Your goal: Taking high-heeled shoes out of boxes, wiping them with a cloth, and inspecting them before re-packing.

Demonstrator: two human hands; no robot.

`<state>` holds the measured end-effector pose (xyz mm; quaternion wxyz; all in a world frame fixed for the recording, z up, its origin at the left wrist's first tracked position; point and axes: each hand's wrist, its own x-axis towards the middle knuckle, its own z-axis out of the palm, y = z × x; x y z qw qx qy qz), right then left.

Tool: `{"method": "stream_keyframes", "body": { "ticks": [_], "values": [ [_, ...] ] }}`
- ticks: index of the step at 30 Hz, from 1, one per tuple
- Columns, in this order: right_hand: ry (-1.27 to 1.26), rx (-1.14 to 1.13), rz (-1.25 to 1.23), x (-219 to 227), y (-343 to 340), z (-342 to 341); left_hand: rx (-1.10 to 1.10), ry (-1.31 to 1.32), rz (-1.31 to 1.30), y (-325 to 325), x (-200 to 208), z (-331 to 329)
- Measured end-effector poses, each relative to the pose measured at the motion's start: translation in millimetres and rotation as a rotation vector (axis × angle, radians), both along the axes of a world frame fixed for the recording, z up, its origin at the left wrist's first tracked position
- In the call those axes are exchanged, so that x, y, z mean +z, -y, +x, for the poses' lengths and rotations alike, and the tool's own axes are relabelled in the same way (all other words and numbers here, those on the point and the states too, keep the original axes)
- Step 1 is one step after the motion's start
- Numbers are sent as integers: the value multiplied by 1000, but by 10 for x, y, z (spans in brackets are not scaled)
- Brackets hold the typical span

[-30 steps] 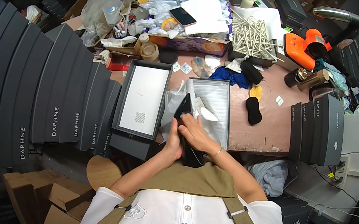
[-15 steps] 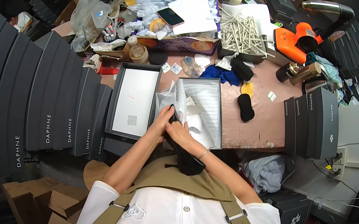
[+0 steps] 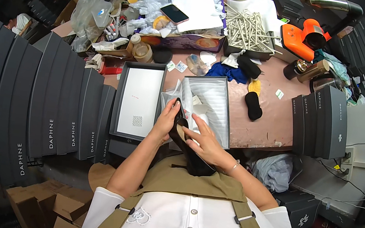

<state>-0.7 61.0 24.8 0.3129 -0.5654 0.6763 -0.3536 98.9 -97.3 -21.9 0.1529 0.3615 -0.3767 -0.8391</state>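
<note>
A black shoe [image 3: 198, 166] lies slantwise in front of my apron, its toe toward me and its pale insole showing. My left hand [image 3: 165, 121] is closed round the upper end of it. Fingers spread, my right hand [image 3: 207, 145] is at the shoe's opening, with fingertips at the insole edge; its grip is not closed. Just beyond my hands is an open grey shoe box [image 3: 227, 125] with white tissue paper [image 3: 216, 95] and crumpled white wrapping inside. To its left lies a grey box lid [image 3: 139, 98], white inside up.
Tall rows of grey shoe boxes [image 3: 45, 98] stand at left, and more boxes [image 3: 320, 120] at right. Behind are a tray of whitish sticks [image 3: 251, 32], a phone [image 3: 174, 14] on papers, an orange tool [image 3: 297, 41] and a black pad [image 3: 253, 106]. Cardboard cartons [image 3: 44, 202] sit below left.
My right hand has opened and drawn off the shoe's upper end, uncovering the insole. My left hand keeps hold of the shoe. The whole view has shifted slightly.
</note>
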Motion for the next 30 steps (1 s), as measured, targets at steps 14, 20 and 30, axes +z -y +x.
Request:
{"method": "stream_keyframes", "body": {
  "ticks": [14, 20, 30],
  "values": [
    [-480, -240, 67, -679, 386, 149, -52, 110, -108, -131, -38, -94],
    [-227, -294, 102, -329, 121, 229, -99, 35, -32, -159, -3, -61],
    [-146, 82, -153, -259, 380, -47, -75, -76, -58, -95, 146, -67]
  ]
}}
